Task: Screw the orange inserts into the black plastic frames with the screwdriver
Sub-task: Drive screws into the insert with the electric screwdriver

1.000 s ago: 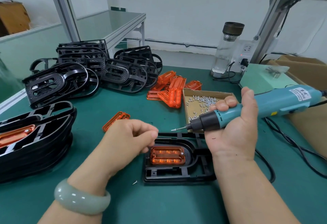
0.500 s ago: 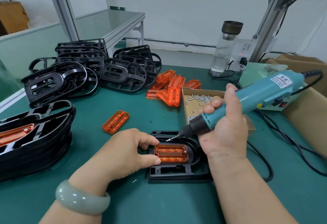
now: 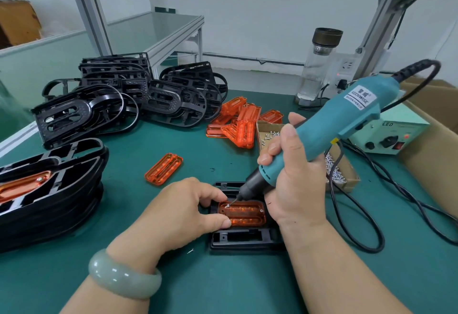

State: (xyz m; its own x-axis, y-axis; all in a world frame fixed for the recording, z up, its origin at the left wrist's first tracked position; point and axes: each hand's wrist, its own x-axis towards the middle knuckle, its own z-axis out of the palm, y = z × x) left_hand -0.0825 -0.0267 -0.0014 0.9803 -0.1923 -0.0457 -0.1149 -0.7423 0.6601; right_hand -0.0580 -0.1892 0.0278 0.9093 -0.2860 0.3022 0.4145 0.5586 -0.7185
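Note:
A black plastic frame [image 3: 244, 239] lies on the green mat in front of me, with an orange insert [image 3: 245, 214] seated in it. My left hand [image 3: 183, 211] pinches the insert's left end between thumb and forefinger. My right hand [image 3: 295, 180] grips a teal electric screwdriver [image 3: 329, 128], tilted down to the left. Its bit tip touches a screw at the insert's upper left corner. Another screw sits at the insert's upper right corner.
A loose orange insert [image 3: 164, 168] lies left of the frame. More orange inserts [image 3: 238, 123] are piled behind. Empty black frames [image 3: 128, 100] are heaped at the back left, finished frames [image 3: 49, 189] stacked at left. A cardboard screw box [image 3: 339, 172], power supply [image 3: 389, 135] and glass bottle [image 3: 319, 66] stand at right.
My right hand has tilted the screwdriver more upright and lowered its bit onto the insert's upper left corner. My left hand moved from above the frame to pinch the insert's left end.

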